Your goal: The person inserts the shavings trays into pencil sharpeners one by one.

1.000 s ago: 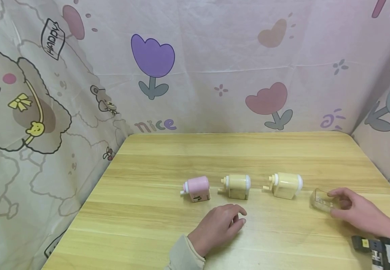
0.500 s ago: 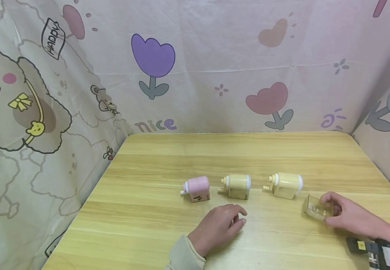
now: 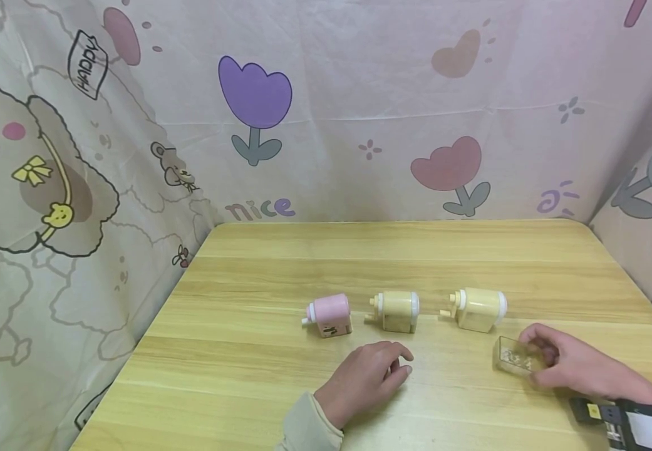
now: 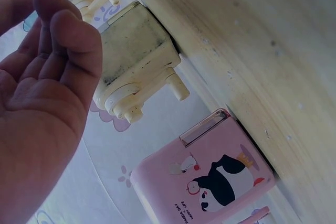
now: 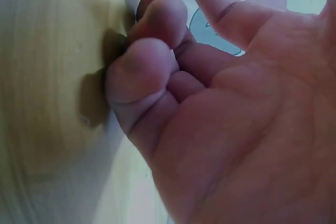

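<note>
Fingers of the right hand pinch the clear box near the table's right edge; left hand rests loose.

Clear glossy plastic tray, matt plastic sharpeners, smooth wood table

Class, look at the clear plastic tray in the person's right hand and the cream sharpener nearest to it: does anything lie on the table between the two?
Nothing visible does. The right hand holds the clear tray just in front of the right-hand cream sharpener, with only bare table between them. The left hand rests further left, out of that path.
</note>
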Available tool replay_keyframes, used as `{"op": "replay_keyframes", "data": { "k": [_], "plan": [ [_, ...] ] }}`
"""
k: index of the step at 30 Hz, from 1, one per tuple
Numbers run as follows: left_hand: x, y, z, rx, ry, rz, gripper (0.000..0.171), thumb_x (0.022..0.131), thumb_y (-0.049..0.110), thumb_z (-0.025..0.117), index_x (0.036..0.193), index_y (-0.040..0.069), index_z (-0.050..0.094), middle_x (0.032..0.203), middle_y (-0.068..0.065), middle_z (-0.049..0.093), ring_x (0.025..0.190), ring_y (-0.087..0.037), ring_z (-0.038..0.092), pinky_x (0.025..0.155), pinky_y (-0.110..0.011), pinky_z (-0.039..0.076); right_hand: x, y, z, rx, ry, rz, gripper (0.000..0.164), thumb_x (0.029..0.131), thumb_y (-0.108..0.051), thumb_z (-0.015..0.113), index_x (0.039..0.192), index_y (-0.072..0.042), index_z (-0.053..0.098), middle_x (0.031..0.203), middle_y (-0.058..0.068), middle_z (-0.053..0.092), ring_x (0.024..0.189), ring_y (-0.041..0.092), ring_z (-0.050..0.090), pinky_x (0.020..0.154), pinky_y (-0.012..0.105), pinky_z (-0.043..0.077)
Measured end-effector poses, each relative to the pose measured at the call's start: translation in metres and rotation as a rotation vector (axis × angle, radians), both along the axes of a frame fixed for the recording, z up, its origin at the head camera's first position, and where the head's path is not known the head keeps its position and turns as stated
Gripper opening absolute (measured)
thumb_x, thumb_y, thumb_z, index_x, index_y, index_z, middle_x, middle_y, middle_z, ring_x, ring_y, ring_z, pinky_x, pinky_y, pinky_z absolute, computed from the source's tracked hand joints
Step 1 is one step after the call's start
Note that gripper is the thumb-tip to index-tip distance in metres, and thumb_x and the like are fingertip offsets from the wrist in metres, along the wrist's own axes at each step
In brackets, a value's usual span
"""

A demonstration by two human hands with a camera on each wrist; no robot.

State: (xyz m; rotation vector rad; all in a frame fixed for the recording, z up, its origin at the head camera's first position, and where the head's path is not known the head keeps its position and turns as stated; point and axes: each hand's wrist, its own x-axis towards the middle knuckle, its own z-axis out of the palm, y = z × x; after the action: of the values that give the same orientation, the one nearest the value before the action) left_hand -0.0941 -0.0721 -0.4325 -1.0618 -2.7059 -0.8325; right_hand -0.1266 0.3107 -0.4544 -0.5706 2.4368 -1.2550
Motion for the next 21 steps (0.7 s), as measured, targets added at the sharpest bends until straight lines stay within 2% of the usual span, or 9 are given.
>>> {"op": "replay_keyframes", "data": {
  "k": [6, 16, 19, 21],
  "plan": [
    [0.0, 0.002, 0.0, -0.039, -0.011, -0.01, 0.017, 0.097, 0.026, 0.052, 0.106, 0.017, 0.065, 0.077, 0.019, 0.048, 0.067, 0.009, 0.041, 0.064, -0.008, 0.034, 0.0, -0.001, 0.0, -0.012, -0.028, 0.029, 0.046, 0.074, -0.007, 0.073, 0.111, -0.001, 0.047, 0.084, 0.009, 0.047, 0.069, 0.015, 0.043, 0.055, 0.032, 0.039],
    [0.001, 0.02, 0.004, -0.141, 0.008, -0.1, 0.021, 0.097, 0.027, 0.051, 0.109, 0.017, 0.064, 0.076, 0.019, 0.046, 0.065, 0.009, 0.039, 0.062, -0.007, 0.033, 0.004, -0.001, 0.001, -0.075, -0.063, 0.083, 0.045, 0.072, -0.004, 0.073, 0.109, 0.0, 0.047, 0.087, 0.011, 0.047, 0.072, 0.017, 0.045, 0.058, 0.032, 0.041],
    [-0.002, 0.027, 0.008, -0.167, 0.015, -0.11, 0.022, 0.098, 0.029, 0.049, 0.111, 0.018, 0.064, 0.081, 0.018, 0.049, 0.068, 0.01, 0.04, 0.061, -0.007, 0.033, 0.003, -0.002, 0.002, -0.066, -0.087, 0.087, 0.043, 0.073, -0.005, 0.072, 0.108, 0.0, 0.048, 0.086, 0.011, 0.048, 0.072, 0.017, 0.045, 0.058, 0.032, 0.041],
    [-0.005, 0.033, 0.013, -0.177, 0.047, -0.115, 0.025, 0.099, 0.031, 0.049, 0.113, 0.017, 0.063, 0.089, 0.015, 0.054, 0.071, 0.009, 0.041, 0.061, -0.007, 0.034, 0.003, -0.003, 0.003, -0.063, -0.103, 0.088, 0.043, 0.073, -0.006, 0.072, 0.108, 0.0, 0.048, 0.086, 0.01, 0.048, 0.072, 0.017, 0.045, 0.058, 0.032, 0.041]
  ]
}}
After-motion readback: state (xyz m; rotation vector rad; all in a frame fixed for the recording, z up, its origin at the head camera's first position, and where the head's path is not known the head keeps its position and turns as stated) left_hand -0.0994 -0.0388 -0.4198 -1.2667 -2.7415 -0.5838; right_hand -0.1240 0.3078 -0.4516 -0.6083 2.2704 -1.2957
